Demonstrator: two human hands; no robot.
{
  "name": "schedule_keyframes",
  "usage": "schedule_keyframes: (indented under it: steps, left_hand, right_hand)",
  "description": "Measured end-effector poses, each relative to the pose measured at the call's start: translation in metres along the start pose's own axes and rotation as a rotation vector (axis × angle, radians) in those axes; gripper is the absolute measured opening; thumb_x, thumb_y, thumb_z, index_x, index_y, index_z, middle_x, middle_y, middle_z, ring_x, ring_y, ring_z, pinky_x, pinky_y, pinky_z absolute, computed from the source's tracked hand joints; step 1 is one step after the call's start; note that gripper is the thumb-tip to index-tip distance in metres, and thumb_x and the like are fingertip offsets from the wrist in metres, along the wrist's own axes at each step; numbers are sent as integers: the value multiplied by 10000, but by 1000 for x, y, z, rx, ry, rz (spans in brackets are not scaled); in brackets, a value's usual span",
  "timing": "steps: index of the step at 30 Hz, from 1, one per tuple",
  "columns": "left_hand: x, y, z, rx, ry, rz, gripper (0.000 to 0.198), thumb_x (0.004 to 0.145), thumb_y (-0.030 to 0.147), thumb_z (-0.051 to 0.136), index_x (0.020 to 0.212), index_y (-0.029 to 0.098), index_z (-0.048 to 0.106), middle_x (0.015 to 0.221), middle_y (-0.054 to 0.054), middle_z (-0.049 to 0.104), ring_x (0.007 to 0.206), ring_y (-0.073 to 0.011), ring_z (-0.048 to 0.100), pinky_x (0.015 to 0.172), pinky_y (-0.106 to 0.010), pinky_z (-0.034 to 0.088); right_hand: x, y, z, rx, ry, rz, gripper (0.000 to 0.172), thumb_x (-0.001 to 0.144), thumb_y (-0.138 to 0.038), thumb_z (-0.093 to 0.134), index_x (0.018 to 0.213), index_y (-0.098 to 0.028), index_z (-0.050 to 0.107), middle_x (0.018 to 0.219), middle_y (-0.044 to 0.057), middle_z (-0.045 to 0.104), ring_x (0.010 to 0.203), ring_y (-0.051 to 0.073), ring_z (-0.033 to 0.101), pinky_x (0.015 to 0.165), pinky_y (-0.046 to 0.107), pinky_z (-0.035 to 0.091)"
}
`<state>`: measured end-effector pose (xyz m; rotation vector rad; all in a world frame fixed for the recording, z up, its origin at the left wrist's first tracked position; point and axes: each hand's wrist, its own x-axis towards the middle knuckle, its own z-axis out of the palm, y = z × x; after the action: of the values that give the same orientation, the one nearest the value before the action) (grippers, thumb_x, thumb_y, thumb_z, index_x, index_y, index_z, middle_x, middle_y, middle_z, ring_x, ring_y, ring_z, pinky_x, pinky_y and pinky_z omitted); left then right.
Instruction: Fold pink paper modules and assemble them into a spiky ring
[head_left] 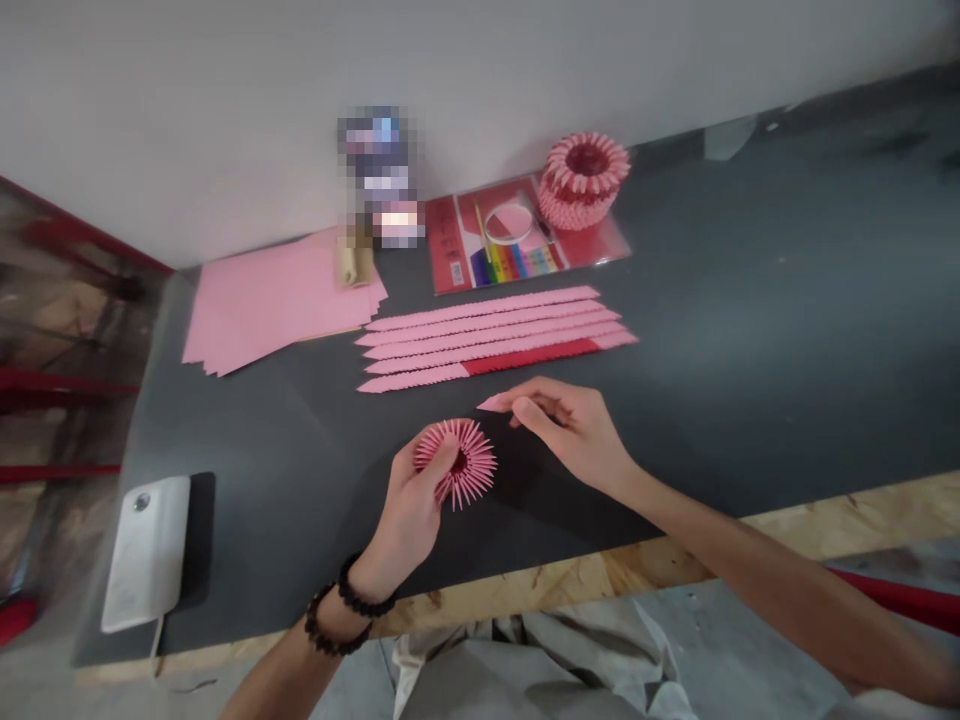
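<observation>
My left hand grips a round ring of folded pink paper pieces, its points fanned outward, thumb pressed on top. To the right of that ring, a single folded pink paper piece is pinched between the fingers of my right hand, its tip aimed left and apart from the ring. Behind both hands lie several long rows of nested pink folded pieces; the nearest row has a red stretch. At the back stands a taller round pink and red folded-paper piece.
A stack of pink paper sheets lies at the back left, with a small tan object on it. Beside it a blurred-out phone-like item leans on the wall. A red printed packet and a white corded device rest on the dark table.
</observation>
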<state>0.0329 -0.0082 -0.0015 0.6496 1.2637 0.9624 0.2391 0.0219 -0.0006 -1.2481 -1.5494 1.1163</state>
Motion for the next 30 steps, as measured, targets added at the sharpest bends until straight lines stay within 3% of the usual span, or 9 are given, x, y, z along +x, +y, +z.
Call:
schedule_keyframes:
  steps: [3, 6, 8, 9, 13, 17, 22, 27, 30]
  left_hand:
    - [1, 3, 0, -119, 68, -66, 328, 766, 422, 819, 977, 174, 778, 980, -84, 798, 900, -240, 752, 785, -328, 592]
    - [0, 5, 1, -163, 94, -47, 260, 753, 393, 817, 904, 185, 778, 958, -58, 796, 858, -213, 750, 732, -292, 592]
    - [0, 5, 1, -194, 138, -53, 248, 722, 352, 843, 881, 180, 763, 928, -39, 790, 838, -193, 745, 714, -267, 584]
    - [0, 5, 1, -206, 165, -61, 262, 702, 329, 860, 888, 178, 755, 919, -30, 787, 833, -184, 743, 713, -257, 579]
    - [1, 4, 0, -206, 195, -73, 348, 669, 280, 897, 957, 175, 734, 924, -20, 784, 823, -167, 740, 753, -259, 575]
    - [2, 5, 0, -158, 96, -24, 308, 721, 311, 888, 945, 159, 740, 921, -41, 783, 856, -182, 746, 831, -295, 580]
    - [1, 6, 1, -120, 75, 24, 341, 728, 357, 900, 932, 126, 753, 905, -66, 784, 816, -194, 742, 839, -336, 591]
    - [-2, 2, 0, -69, 47, 101, 298, 798, 376, 856, 935, 128, 764, 868, -47, 765, 803, -169, 710, 817, -299, 568]
    - [-2, 0, 0, -50, 19, 124, 266, 818, 356, 845, 944, 137, 765, 876, -41, 756, 813, -159, 692, 828, -290, 557]
  right_hand:
    - [7, 7, -10, -347, 69, -158, 148, 977, -307, 647, 1051, -255, 763, 964, 33, 796, 862, 209, 733, 788, 361, 589]
    - [11, 18, -13, -622, -1, -289, 325, 907, -312, 753, 1225, -251, 724, 1192, 86, 745, 1111, 309, 666, 968, 503, 545]
    - [11, 24, -12, -719, -52, -313, 443, 865, -342, 806, 1281, -242, 694, 1252, 104, 711, 1161, 338, 629, 978, 529, 528]
    - [11, 26, -10, -745, -62, -313, 423, 864, -341, 808, 1259, -237, 698, 1236, 105, 710, 1140, 334, 632, 958, 521, 529]
    - [9, 28, -5, -743, -59, -351, 73, 969, -274, 677, 1015, -227, 708, 1038, 74, 747, 992, 281, 657, 882, 458, 509]
    - [8, 27, 0, -693, -91, -426, 178, 1019, -131, 500, 972, -222, 646, 993, 71, 744, 932, 244, 661, 849, 391, 491]
    - [5, 26, 3, -666, -81, -398, 261, 987, -32, 396, 992, -206, 591, 904, 74, 714, 809, 233, 619, 777, 370, 442]
    - [3, 20, 3, -623, -151, -430, 132, 1029, -216, 524, 1146, -193, 580, 1001, 90, 713, 902, 258, 623, 821, 390, 416]
    - [2, 20, 4, -644, -167, -461, 162, 1014, -283, 593, 1152, -198, 594, 968, 80, 703, 877, 257, 625, 811, 392, 419]
